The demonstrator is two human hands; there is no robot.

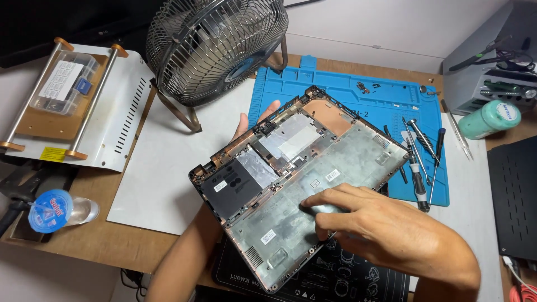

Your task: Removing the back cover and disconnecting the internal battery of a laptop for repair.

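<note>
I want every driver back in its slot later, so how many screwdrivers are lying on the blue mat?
3 that I can make out, all on the right part of the blue mat: a silver-handled one, a dark-handled one and a grey-handled one. Overlap may hide more.

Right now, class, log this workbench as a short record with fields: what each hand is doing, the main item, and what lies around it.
Main item: laptop bottom case, inner side up, tilted
Left hand: under the case's far edge, fingers showing above it
Right hand: fingers pressing on the case's inner surface
Behind: metal fan
Right of case: blue repair mat with screwdrivers
Far left: clear plastic box
</note>
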